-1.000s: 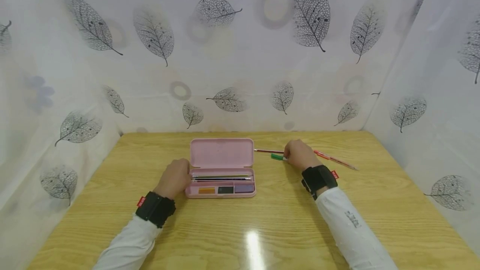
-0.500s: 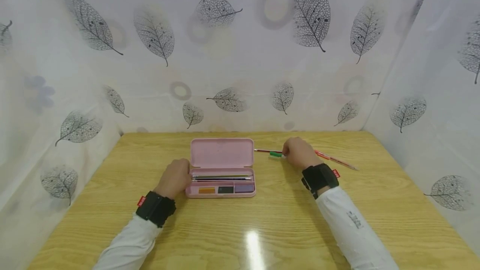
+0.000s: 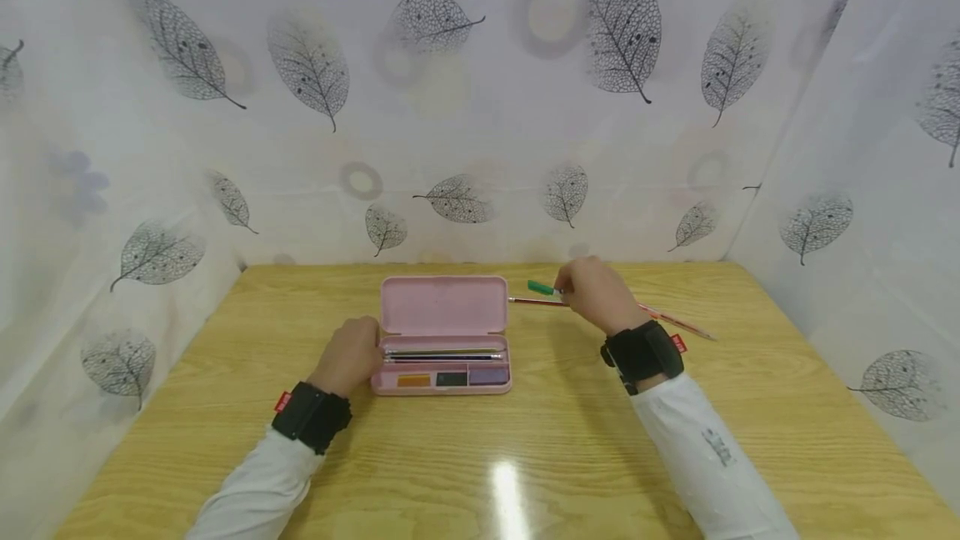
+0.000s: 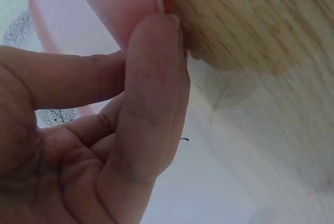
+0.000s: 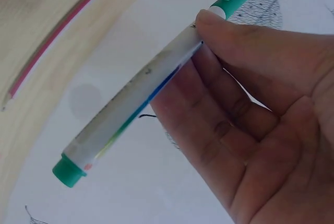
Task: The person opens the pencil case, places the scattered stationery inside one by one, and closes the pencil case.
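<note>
A pink pencil case [image 3: 444, 307] lies open on the table, its lid tilted back. Several pencils [image 3: 442, 355] fill its long compartment. In front of them sit an orange block [image 3: 414, 381], a dark block [image 3: 452, 379] and a purple block [image 3: 488, 377]. My left hand [image 3: 347, 359] pinches the case's left wall between thumb and fingers, as the left wrist view shows. My right hand [image 3: 600, 296] pinches a white marker [image 5: 141, 93] with a green cap and green end, near the cap. In the head view its green cap [image 3: 541, 287] points left, above a dark red pencil.
The dark red pencil [image 3: 534, 302] lies right of the case, partly behind the right hand. A pen with red parts [image 3: 678, 324] lies further right. A leaf-patterned curtain [image 3: 480, 107] hangs behind the wooden table [image 3: 420, 465] and along both sides.
My right hand has risen with the marker, moving slightly left and toward the back. The green cap now shows above the red pencil instead of below it. My left hand stays on the case.
</note>
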A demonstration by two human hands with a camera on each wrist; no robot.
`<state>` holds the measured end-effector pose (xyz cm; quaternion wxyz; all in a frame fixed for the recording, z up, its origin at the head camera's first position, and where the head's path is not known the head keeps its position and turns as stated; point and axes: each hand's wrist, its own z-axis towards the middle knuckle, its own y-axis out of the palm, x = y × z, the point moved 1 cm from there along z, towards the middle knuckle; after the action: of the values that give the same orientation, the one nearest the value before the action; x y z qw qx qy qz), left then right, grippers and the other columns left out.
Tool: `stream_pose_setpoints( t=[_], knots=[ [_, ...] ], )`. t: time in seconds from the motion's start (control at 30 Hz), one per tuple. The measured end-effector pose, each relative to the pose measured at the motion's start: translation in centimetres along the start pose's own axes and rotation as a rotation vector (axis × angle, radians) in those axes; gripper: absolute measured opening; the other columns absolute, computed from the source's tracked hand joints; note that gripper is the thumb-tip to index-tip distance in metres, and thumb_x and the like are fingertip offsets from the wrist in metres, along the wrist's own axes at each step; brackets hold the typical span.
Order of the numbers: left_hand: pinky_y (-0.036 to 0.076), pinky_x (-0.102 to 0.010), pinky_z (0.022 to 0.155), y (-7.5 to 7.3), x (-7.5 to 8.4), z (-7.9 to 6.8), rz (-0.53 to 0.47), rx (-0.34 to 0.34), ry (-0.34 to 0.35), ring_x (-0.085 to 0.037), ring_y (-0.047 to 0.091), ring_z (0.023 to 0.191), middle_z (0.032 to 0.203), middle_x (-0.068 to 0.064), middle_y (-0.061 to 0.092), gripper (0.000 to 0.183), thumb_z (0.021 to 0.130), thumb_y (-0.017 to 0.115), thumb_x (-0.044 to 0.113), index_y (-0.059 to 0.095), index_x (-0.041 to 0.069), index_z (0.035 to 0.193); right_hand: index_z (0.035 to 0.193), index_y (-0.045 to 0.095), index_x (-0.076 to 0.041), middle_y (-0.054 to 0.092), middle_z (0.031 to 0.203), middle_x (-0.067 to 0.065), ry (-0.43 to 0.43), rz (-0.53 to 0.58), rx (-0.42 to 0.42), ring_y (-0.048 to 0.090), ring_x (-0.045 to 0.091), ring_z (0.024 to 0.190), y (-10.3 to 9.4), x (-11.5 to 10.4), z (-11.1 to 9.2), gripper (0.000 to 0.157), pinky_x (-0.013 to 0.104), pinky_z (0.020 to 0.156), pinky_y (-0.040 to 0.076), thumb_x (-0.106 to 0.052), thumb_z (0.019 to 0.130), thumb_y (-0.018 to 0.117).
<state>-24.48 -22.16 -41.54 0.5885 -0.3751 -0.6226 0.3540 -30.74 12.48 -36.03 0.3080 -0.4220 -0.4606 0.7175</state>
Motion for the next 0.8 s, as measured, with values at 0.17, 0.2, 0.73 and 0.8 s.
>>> stream_pose_setpoints(
  t=[0.17, 0.2, 0.73, 0.8],
  knots=[
    [0.041, -0.030, 0.045, 0.0, 0.1, 0.1, 0.001, -0.003, -0.007, -0.020, 0.054, 0.055, 0.069, -0.010, 0.059, 0.005, 0.085, 0.063, 0.001, 0.064, -0.005, 0.085, 0.087, 0.077, -0.003, 0.069, 0.080, 0.010, -0.010, -0.016, 0.015, 0.060, 0.024, 0.075, -1.1, -1.7, -0.2, 0.006, 0.042, 0.067, 0.056, -0.003, 0.082, 0.074],
    [0.041, -0.030, 0.045, 0.0, 0.1, 0.2, -0.001, -0.004, -0.009, -0.020, 0.054, 0.055, 0.069, -0.010, 0.059, 0.006, 0.085, 0.063, 0.001, 0.064, -0.004, 0.086, 0.087, 0.077, -0.004, 0.069, 0.081, 0.009, -0.014, -0.017, 0.016, 0.060, 0.024, 0.075, -1.2, -2.1, -0.2, 0.006, 0.042, 0.067, 0.056, -0.003, 0.082, 0.074],
    [0.039, -0.029, 0.044, 0.0, 0.1, 0.1, -0.008, 0.003, 0.008, -0.019, 0.053, 0.053, 0.067, -0.009, 0.058, 0.007, 0.085, 0.063, 0.003, 0.065, -0.003, 0.083, 0.091, 0.076, -0.005, 0.070, 0.083, 0.006, -0.112, -0.020, 0.017, 0.061, 0.019, 0.072, -2.7, -6.3, 0.5, 0.008, 0.039, 0.066, 0.056, -0.004, 0.084, 0.071],
    [0.039, -0.029, 0.045, 0.1, 0.0, 0.1, -0.002, 0.002, 0.011, -0.019, 0.053, 0.053, 0.067, -0.010, 0.058, 0.006, 0.085, 0.063, 0.001, 0.064, -0.004, 0.083, 0.091, 0.076, -0.005, 0.070, 0.083, 0.006, -0.124, -0.022, 0.021, 0.061, 0.018, 0.071, -2.7, -6.8, 0.7, 0.008, 0.038, 0.066, 0.056, -0.004, 0.085, 0.071]
  ],
)
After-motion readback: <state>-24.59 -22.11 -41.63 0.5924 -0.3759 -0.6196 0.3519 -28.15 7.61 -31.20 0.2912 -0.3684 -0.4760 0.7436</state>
